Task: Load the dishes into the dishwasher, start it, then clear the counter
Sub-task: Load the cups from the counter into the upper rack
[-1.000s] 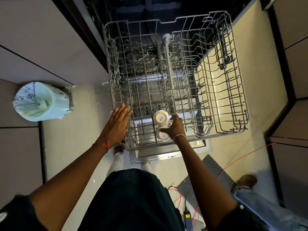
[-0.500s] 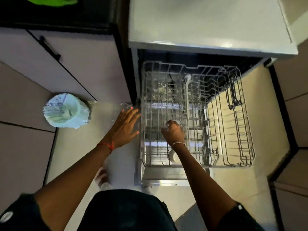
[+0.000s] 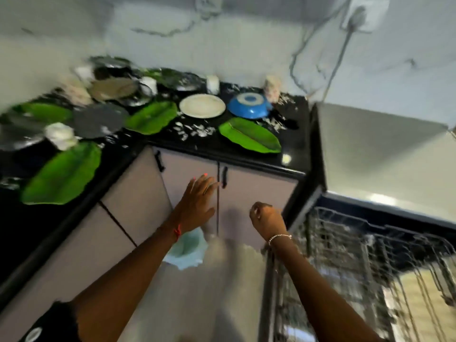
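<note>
Left hand (image 3: 196, 206): fingers (image 3: 202, 183) straight and slightly fanned, nails painted orange, palm turned toward the pale, smooth cupboard door (image 3: 256, 193). We cannot tell whether the fingertips touch the door. A thin red thread (image 3: 177, 232) circles the wrist.

Right hand (image 3: 267, 218): fingers curled into a loose fist, nothing in it. A fine beaded bracelet (image 3: 280, 236) sits on the wrist.

Between the two hands runs the seam of the double doors, with a short black handle (image 3: 224, 177) just right of the left fingertips. Under the left forearm we see a bin lined with a crinkled pale green bag (image 3: 187, 250), on the floor.

Right of the right arm we note the pulled-out dishwasher rack (image 3: 365, 245), grey coated wire in a grid; motion blur hides its contents. Above it is the flat, light-coloured top of the dishwasher (image 3: 382, 156).

Dishes lie on the glossy black counter (image 3: 293, 134) above the doors:
- a leaf-shaped green plate (image 3: 249, 138) nearest the front edge
- a round blue bowl (image 3: 249, 106), upside down, pale base ring showing
- a round white plate (image 3: 202, 106) just beside the bowl
- a second green leaf plate (image 3: 151, 117), further left
- a dull grey plate (image 3: 98, 120)

White scraps are scattered among them. The far left of the counter is too blurred to itemise.
</note>
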Demonstrator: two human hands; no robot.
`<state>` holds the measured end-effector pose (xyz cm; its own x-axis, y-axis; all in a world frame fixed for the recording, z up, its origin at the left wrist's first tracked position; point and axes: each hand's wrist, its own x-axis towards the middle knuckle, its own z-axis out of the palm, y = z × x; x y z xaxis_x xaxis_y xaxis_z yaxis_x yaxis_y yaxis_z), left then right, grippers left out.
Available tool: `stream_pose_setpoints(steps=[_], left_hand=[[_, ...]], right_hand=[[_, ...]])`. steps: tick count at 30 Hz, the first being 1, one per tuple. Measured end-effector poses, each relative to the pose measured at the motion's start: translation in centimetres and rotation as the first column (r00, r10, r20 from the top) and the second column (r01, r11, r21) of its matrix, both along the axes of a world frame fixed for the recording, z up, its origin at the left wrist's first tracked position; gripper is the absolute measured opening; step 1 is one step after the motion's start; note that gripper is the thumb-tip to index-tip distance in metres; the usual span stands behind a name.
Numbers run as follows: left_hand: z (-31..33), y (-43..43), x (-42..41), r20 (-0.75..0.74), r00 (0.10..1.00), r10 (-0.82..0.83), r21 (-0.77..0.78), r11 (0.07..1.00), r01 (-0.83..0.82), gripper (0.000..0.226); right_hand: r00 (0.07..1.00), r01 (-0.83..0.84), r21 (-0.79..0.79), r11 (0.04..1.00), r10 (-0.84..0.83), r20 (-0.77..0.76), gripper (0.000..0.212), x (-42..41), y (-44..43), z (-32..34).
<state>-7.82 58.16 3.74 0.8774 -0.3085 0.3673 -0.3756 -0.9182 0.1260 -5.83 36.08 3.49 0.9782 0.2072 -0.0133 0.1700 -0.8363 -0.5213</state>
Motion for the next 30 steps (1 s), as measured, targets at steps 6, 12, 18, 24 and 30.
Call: stream_pose_setpoints(steps=[6, 12, 18, 24, 30], left_hand=[[5.8, 11.6, 0.8, 0.019, 0.981, 0.193, 0.061, 0.979, -0.194, 0.058], [7.3, 18.5, 1.2, -0.018, 0.937, 0.349, 0.054, 0.936, -0.348, 0.056], [6.1, 26.0, 3.4, -0.168, 0.866, 0.47, -0.087, 0.868, -0.488, 0.05], [5.9, 33.1, 8.0, -0.238, 0.685, 0.689, 0.024, 0.709, -0.705, 0.053], [7.0, 39.3, 12.2, -0.371, 0.523, 0.767, 0.445, 0.641, -0.625, 0.074]], right_hand=[[0.971, -0.205, -0.042, 0.978, 0.208, 0.118, 0.019, 3.8, 9.4, 4.6], [0.933, -0.303, -0.052, 0.951, 0.308, 0.187, 0.026, 7.8, 16.3, 7.4], [0.897, -0.394, -0.059, 0.917, 0.398, 0.193, 0.02, 13.4, 24.0, 7.6], [0.853, -0.489, -0.034, 0.872, 0.486, 0.191, 0.021, 21.7, 31.3, 8.3], [0.824, -0.532, -0.1, 0.841, 0.541, 0.167, 0.023, 30.2, 36.7, 9.9]])
